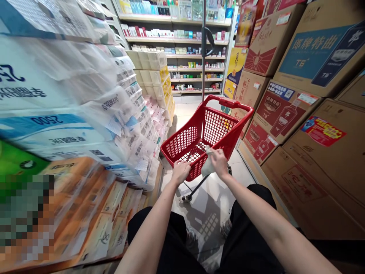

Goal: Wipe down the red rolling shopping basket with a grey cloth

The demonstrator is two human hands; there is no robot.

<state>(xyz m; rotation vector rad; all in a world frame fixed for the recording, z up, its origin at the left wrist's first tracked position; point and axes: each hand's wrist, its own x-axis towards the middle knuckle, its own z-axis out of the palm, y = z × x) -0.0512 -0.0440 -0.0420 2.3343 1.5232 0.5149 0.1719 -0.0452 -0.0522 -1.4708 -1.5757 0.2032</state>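
A red plastic shopping cart (185, 139) with lattice walls stands in the aisle in front of me, its basket holding no goods. My left hand (181, 171) is closed over the near rim of the basket. To its right, my right hand (218, 161) is closed on a pale grey cloth (208, 167), which hangs against the outside of the basket near the rim. The cart's handle (228, 102) is at the far end, away from me. Below the basket, a caster wheel (186, 198) rests on the floor.
Stacked packs of tissue paper (94, 95) line the left side, with orange packs (85, 205) lower down. Cardboard liquor cartons (308, 114) rise on the right. Shelves of small products (176, 40) close off the far end, behind a thin metal pole (203, 72).
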